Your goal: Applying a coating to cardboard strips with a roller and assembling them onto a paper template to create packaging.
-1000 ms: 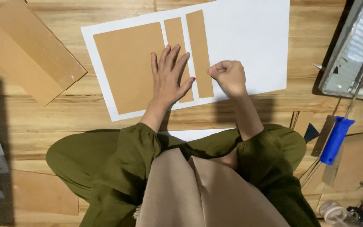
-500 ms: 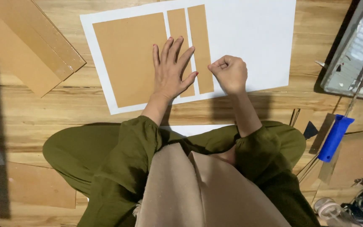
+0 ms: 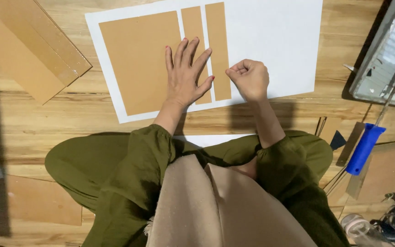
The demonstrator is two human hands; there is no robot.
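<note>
At the far left, long brown cardboard pieces (image 3: 28, 43) are laid at a slant on the wooden floor (image 3: 69, 114). To their right, a white sheet (image 3: 270, 41) is spread flat on the floor, and three brown cardboard pieces are set on it side by side: a large panel (image 3: 136, 64) toward the sheet's left edge, then a narrow strip (image 3: 193, 32), then a second strip (image 3: 219, 50) just beside it. The left hand (image 3: 184, 75) is pressed flat, fingers spread, across the right part of the large panel and the lower part of the narrow strip; nothing is grasped by it. The right hand (image 3: 250, 78) is curled into a loose fist at the lower right edge of the second strip, near the sheet's front edge; whether anything is pinched in it cannot be told. Further right, a blue-handled tool (image 3: 364, 148) lies on the floor, and a grey metal tray (image 3: 389, 55) is seen at the far right.
</note>
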